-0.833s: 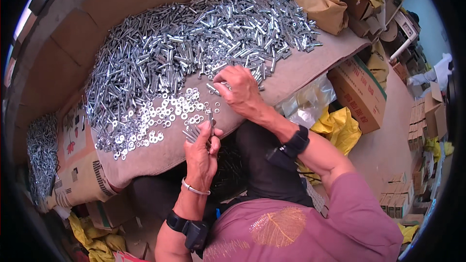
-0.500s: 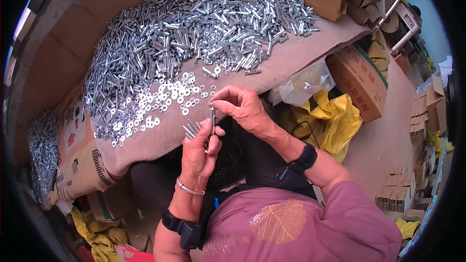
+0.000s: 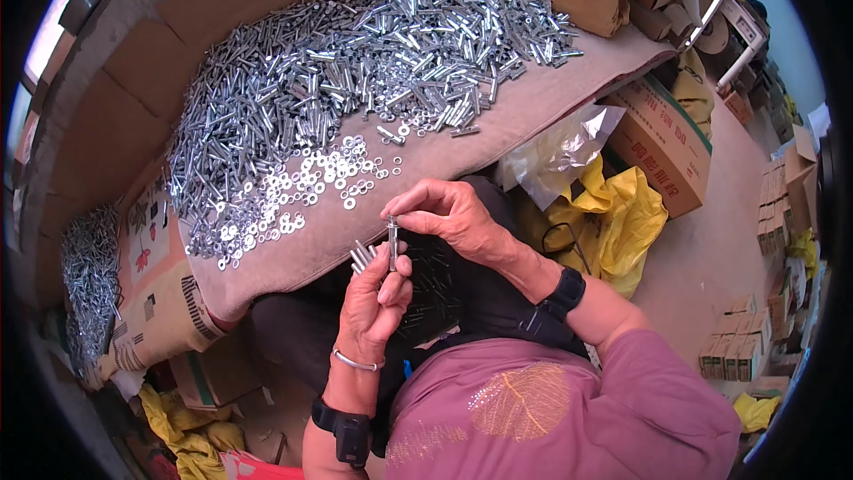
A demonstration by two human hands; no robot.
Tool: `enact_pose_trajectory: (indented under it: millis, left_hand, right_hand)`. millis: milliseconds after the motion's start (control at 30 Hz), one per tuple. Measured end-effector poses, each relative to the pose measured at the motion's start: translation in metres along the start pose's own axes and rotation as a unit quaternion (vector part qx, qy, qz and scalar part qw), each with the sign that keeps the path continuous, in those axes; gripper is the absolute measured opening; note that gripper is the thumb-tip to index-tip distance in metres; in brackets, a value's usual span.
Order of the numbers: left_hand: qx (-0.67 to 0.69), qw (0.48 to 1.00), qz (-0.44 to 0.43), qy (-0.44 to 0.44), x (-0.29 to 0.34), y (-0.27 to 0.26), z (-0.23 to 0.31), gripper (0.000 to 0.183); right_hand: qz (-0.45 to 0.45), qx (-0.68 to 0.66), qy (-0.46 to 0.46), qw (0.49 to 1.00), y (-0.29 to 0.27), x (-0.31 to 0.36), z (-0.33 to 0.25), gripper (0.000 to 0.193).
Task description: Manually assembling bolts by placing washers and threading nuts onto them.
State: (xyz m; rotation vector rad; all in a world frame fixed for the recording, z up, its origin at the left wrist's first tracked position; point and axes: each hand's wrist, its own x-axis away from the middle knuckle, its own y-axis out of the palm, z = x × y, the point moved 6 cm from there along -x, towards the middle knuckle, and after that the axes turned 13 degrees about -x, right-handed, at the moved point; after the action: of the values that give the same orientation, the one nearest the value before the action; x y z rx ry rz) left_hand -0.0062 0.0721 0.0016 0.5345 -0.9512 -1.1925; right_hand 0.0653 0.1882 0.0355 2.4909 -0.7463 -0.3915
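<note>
My left hand (image 3: 375, 295) is closed around several silvery metal bolts (image 3: 361, 255), which fan out past the thumb. One sleeved anchor bolt (image 3: 393, 240) stands upright between its thumb and fingers. At that bolt's top end, the thumb and forefinger of my right hand (image 3: 455, 220) are pinched together; any small part between the fingertips is too small to make out. Beyond the hands, loose washers (image 3: 349, 164) are scattered on a cloth-covered surface (image 3: 462, 160). Behind them spreads a large heap of metal bolts and sleeves (image 3: 355, 62).
To the right are a clear plastic bag (image 3: 560, 156), a yellow sack (image 3: 622, 222) and a cardboard carton (image 3: 662, 147). Small stacked boxes (image 3: 737, 338) stand on the floor farther right. Another metal heap (image 3: 91, 284) lies at far left. Dark parts lie in my lap, partly hidden.
The whole view has shifted slightly, so surroundings sit a little differently in the picture. Both hands keep nearly the same pose, with the right fingertips still at the bolt's top.
</note>
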Motion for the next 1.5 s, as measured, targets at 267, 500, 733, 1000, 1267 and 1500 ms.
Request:
enact_pose_trajectory:
  millis: [267,500,733,1000,1267,1500]
  left_hand:
    - [-0.456,0.823,0.218,0.258,0.013,0.001,0.033,0.015]
    - [-0.606,0.674,0.221,0.36,0.012,0.004,0.029,0.014]
    - [-0.511,0.72,0.305,0.357,0.019,-0.027,0.037,0.017]
    - [-0.356,0.891,0.245,0.135,0.028,-0.044,0.024,0.023]
    - [-0.141,0.985,0.084,0.05,0.017,-0.02,0.009,0.027]
    - [-0.114,0.989,0.091,0.027,0.006,-0.018,0.012,0.033]
  right_hand:
    - [0.029,0.082,0.033,0.996,0.0,-0.006,0.002,0.018]
    - [0.028,0.163,0.108,0.98,0.0,-0.021,0.034,0.035]
    - [0.029,-0.1,0.068,0.992,0.038,0.004,0.057,0.042]
    - [0.017,0.263,0.07,0.962,0.023,0.022,0.019,0.025]
    - [-0.038,0.182,0.095,0.978,0.025,-0.002,0.041,0.018]
    - [0.029,0.153,0.095,0.983,0.009,-0.016,0.019,0.019]
